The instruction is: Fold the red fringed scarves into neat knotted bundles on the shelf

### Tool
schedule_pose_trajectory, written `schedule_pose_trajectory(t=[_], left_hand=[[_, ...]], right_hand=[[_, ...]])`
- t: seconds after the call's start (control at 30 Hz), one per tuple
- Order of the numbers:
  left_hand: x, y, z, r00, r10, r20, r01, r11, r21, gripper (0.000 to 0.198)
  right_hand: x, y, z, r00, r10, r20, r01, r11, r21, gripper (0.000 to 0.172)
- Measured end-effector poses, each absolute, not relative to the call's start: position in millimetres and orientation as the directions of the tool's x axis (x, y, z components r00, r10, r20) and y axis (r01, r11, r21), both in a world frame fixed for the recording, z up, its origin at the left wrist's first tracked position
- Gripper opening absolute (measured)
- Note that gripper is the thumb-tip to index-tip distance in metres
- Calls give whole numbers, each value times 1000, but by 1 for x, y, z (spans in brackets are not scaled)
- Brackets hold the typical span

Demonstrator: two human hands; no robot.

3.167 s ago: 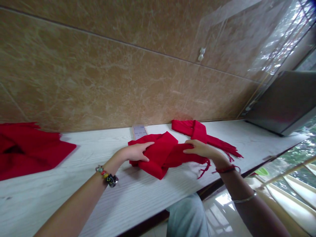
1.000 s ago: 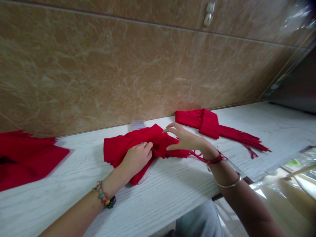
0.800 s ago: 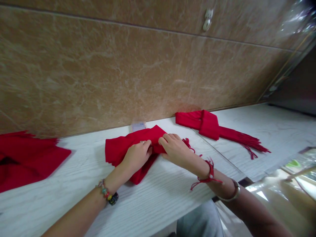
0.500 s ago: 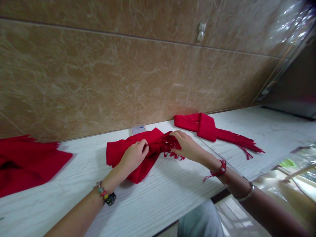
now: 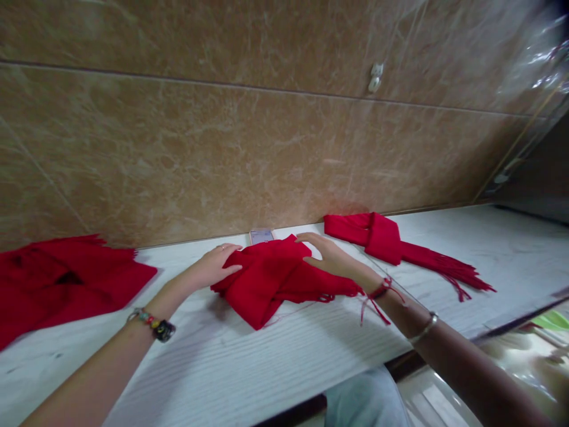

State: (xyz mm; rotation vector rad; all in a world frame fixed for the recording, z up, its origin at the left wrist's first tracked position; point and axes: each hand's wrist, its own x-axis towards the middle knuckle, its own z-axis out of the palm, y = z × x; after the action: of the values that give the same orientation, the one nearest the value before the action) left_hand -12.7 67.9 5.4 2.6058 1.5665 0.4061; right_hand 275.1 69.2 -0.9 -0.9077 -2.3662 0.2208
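Note:
A red fringed scarf [image 5: 271,273] lies bunched and folded on the pale wood-grain table, in front of me. My left hand [image 5: 216,267] rests at its left end, thumb and fingers apart. At the scarf's upper right is my right hand [image 5: 326,255], also with thumb and fingers spread. Whether the fingertips press on the cloth is hard to tell. Fringe hangs out at the scarf's right side, below my right wrist. Farther right, a second red scarf [image 5: 384,240] lies looped, its fringed tail pointing right.
Another red cloth [image 5: 89,284] with fringed edges spreads over the table [image 5: 213,367] at the left. A phone [image 5: 261,235] lies by the brown marbled wall [image 5: 222,154], behind the middle scarf. A small white fitting [image 5: 376,77] sits on the wall.
Both hands have let go of the gathered cloth and fringe, and their fingers have opened. The left hand moved left to the scarf's end. The scarf now lies flatter, its fringe lower right.

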Motion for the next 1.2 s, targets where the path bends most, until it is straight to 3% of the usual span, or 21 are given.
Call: schedule_pose_trajectory(t=[0.07,0.13,0.27,0.37,0.57,0.63,0.77,0.9,1.03,1.2], left_hand=[[-25,76,7,466,884,20,866,-461,196,51],[-27,81,13,485,869,-93,866,-463,187,47],[-25,75,35,559,806,-195,826,-522,212,30],[-43,57,48,593,783,-190,798,-538,273,26],[-119,20,39,490,838,-240,829,-363,425,15],[-133,11,36,449,863,-230,851,-335,404,20],[-108,4,42,468,845,-257,868,-387,309,50],[-51,8,52,486,822,-297,873,-437,217,42],[-41,11,55,505,746,-434,861,-470,194,22],[-124,-7,57,431,862,-267,877,-332,347,29]], right_hand=[[256,93,2,-743,577,340,533,817,-221,56],[236,112,2,-840,519,157,498,853,-153,63],[219,123,4,-880,474,-38,476,876,-81,50],[235,117,5,-878,477,-30,478,877,-47,40],[271,108,5,-897,442,-8,442,897,-2,27],[271,106,6,-904,428,0,428,904,-20,29],[252,98,14,-892,451,-12,450,887,-105,38],[225,85,24,-894,436,-104,449,872,-195,49],[218,73,26,-878,424,-222,447,892,-66,34],[261,67,18,-880,460,-118,460,888,26,26]])
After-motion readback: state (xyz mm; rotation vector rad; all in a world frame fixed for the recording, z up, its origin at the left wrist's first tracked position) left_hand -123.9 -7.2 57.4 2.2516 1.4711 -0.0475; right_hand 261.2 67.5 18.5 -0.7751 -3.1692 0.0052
